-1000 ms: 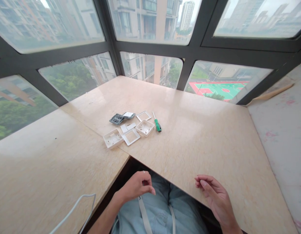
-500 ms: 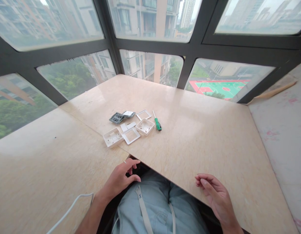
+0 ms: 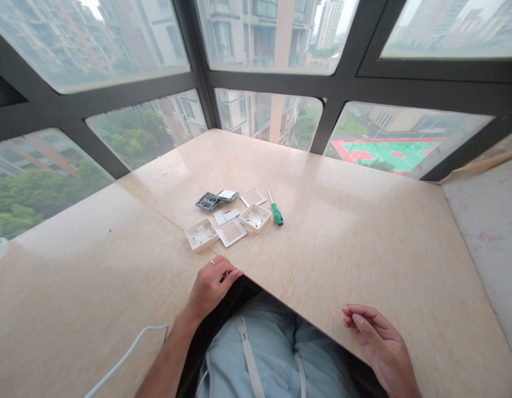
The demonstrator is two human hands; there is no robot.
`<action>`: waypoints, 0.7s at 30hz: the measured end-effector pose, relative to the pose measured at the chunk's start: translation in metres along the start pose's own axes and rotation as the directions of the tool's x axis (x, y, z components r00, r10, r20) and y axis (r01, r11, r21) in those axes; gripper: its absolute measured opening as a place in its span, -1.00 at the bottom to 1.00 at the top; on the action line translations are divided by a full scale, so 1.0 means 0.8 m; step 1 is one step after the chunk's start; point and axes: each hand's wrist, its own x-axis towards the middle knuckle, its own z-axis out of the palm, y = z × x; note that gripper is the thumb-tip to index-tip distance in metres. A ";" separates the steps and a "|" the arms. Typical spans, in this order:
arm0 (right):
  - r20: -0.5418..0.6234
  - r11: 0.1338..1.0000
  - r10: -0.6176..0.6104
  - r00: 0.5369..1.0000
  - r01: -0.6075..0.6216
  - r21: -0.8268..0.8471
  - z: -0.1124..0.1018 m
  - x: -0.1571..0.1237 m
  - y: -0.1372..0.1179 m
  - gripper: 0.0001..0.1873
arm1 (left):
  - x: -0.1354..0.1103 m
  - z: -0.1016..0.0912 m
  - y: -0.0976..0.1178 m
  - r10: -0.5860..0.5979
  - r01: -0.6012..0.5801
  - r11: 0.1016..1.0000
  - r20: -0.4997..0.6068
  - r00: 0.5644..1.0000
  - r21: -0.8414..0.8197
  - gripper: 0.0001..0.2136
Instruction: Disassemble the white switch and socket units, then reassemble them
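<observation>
My left hand point(image 3: 212, 288), a ring on one finger, rests at the inner corner of the tabletop edge. Its fingers are curled and the thumb lies close to them, with no object visible in it. My right hand point(image 3: 380, 340) lies on the tabletop at the right, fingers bent together against the thumb, nothing showing in it. Beyond the left hand are two white wall boxes, a left box point(image 3: 201, 235) and a right box point(image 3: 255, 217). Around them lie a white frame point(image 3: 231, 232), another frame point(image 3: 252, 197), white switch covers point(image 3: 226, 216), dark-backed switch modules point(image 3: 208, 202) and a green-handled screwdriver point(image 3: 277, 214).
The pale marble-look tabletop point(image 3: 322, 232) wraps around my lap, its dark-edged cut-out before me. A white cable point(image 3: 127, 354) lies at the lower left. Dark window frames point(image 3: 264, 82) border the far sides; a papered wall point(image 3: 488, 249) stands at the right.
My left hand has moved up to the table corner, and its thumb has closed toward the fingers. The view has shifted slightly left; the right hand and the parts stay put.
</observation>
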 end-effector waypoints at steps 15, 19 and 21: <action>-0.036 0.999 0.051 0.998 -0.051 0.005 -0.008 0.005 0.009 -0.58 | 0.036 -0.046 -0.108 -0.184 0.367 0.843 -0.431 0.883 0.393 -0.17; -0.042 0.997 0.080 0.996 -0.080 0.023 -0.008 0.004 0.008 -0.59 | 0.039 -0.043 -0.124 -0.401 0.523 0.783 -0.370 0.838 0.337 0.03; -0.039 0.995 0.092 0.995 -0.091 0.030 -0.007 0.004 0.008 -0.59 | 0.039 -0.042 -0.125 -0.455 0.554 0.766 -0.334 0.825 0.325 0.07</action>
